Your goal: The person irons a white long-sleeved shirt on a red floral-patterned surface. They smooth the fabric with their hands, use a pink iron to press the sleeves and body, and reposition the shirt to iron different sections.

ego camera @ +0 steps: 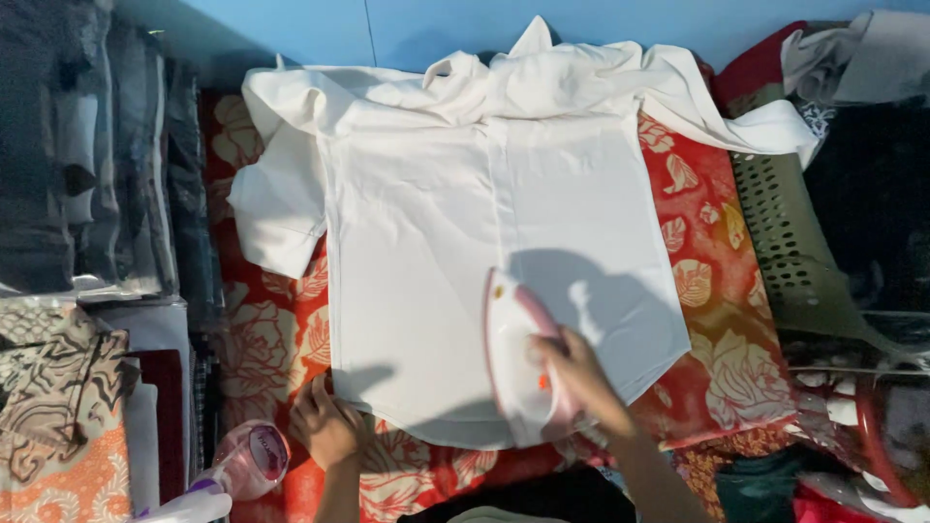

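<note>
Head view, what's each hand doing?
— Right hand has its grip closed round the iron on the shirt; left hand presses flat at the hem, holding nothing.

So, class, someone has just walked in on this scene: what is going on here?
A person is ironing a white shirt spread flat on a red floral cloth. The right hand grips the handle of a pink-and-white iron resting near the shirt's lower hem. The left hand presses on the hem's corner. A spray bottle lies beside it.
</note>
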